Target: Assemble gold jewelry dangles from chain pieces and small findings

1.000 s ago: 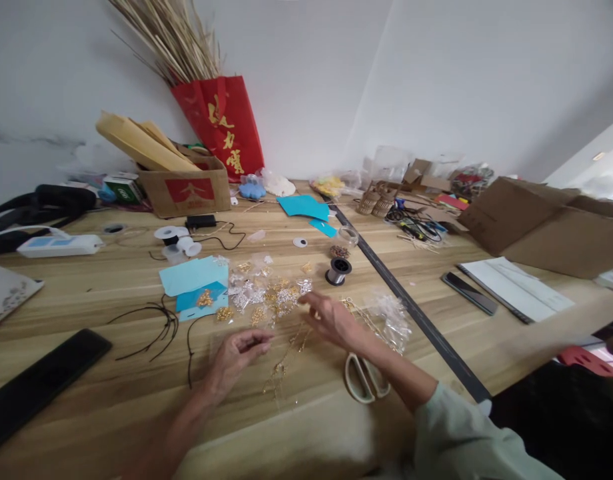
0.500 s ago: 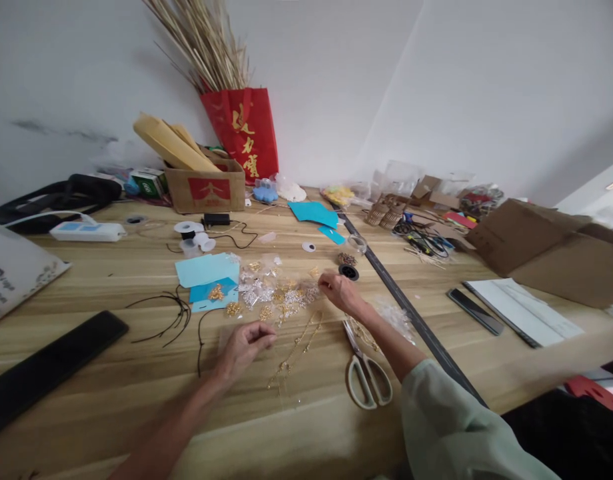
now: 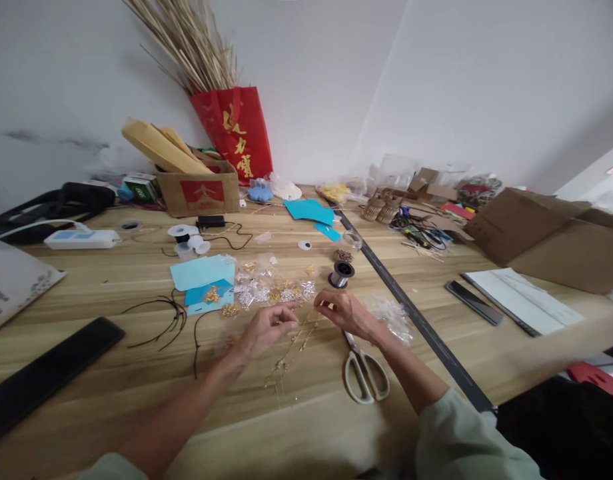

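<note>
My left hand [image 3: 272, 327] is over the middle of the table, thumb and fingers brought together; anything in them is too small to make out. Close by on its right, my right hand [image 3: 344, 310] has its fingertips pinched, and what they hold, if anything, cannot be made out. Below the two hands lies a thin gold chain [image 3: 290, 353] with small charms. Just beyond them are small bags of gold and silver charms [image 3: 289, 291]. White-handled scissors [image 3: 359, 377] lie under my right wrist, blades pointing away. A spool of thin wire [image 3: 341, 275] stands past my right hand.
Blue cards [image 3: 202, 272], black cords [image 3: 179, 320] and a long black case [image 3: 51, 373] lie to the left. Clear plastic bags [image 3: 394, 319], a phone [image 3: 474, 302] and a cardboard box [image 3: 536, 233] are on the right. A red bag [image 3: 236, 133] stands by the wall.
My right hand has drawn back toward me from the charm bags. My left hand has moved up and right, closing the gap between them. The view has shifted slightly.
</note>
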{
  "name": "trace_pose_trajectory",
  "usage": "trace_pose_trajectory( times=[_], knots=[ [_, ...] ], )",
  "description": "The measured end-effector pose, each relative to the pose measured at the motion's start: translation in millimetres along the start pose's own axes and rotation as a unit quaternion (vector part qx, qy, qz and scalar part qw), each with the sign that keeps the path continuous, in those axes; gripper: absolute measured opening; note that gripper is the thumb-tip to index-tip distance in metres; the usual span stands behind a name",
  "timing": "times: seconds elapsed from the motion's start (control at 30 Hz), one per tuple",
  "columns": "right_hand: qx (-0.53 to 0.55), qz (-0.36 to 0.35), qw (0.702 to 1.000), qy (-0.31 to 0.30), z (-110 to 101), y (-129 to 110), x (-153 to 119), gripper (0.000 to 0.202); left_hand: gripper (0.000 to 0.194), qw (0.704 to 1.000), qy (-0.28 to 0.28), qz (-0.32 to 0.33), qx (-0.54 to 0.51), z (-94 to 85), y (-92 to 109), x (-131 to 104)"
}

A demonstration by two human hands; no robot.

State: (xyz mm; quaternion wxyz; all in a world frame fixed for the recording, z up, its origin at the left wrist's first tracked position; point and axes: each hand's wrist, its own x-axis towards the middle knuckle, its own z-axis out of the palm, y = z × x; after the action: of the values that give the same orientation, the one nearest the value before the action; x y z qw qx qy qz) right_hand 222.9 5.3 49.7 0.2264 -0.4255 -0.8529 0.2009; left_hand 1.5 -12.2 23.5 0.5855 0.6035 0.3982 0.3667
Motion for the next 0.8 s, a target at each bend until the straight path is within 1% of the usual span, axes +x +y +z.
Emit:
trace_pose_trajectory(
  times=[0.07, 0.17, 0.27, 0.4, 0.53, 0.63, 0.73, 0.8],
  knots=[
    [0.003, -0.001, 1.0, 0.013, 4.1, -6.3, -5.0, 0.011, 0.019, 0.999, -0.032, -0.031, -0.03, 10.5, 1.0, 5.7],
    [0.009, -0.002, 1.0, 0.022, 10.2, -12.6, -12.5, 0.012, 0.023, 0.993, -0.071, -0.057, -0.075, 23.4, -1.8, 8.2],
    [0.016, 0.002, 1.0, 0.027, 13.9, -14.6, -20.2, 0.012, 0.024, 0.991, -0.083, -0.065, -0.087, 28.1, -4.2, 4.7],
    [0.022, 0.007, 0.999, 0.033, 12.9, -15.8, -30.5, 0.014, 0.025, 0.992, -0.065, -0.068, -0.083, 23.6, -1.0, -4.3],
    [0.017, 0.023, 0.999, 0.025, 7.8, -19.5, -40.5, 0.015, 0.024, 0.993, -0.049, -0.083, -0.064, 15.1, 3.6, -15.7],
    [0.005, 0.033, 0.999, 0.023, 4.9, -20.6, -47.6, 0.014, 0.027, 0.992, -0.036, -0.102, -0.062, 8.2, -1.6, -24.1],
    [0.003, 0.031, 0.999, 0.022, 3.7, -19.0, -54.4, 0.014, 0.028, 0.994, -0.011, -0.086, -0.066, 1.9, -11.6, -33.0],
    [0.0, 0.032, 0.999, 0.016, 3.6, -18.3, -57.9, 0.013, 0.029, 0.993, -0.002, -0.099, -0.062, -1.2, -15.2, -39.6]
  ],
)
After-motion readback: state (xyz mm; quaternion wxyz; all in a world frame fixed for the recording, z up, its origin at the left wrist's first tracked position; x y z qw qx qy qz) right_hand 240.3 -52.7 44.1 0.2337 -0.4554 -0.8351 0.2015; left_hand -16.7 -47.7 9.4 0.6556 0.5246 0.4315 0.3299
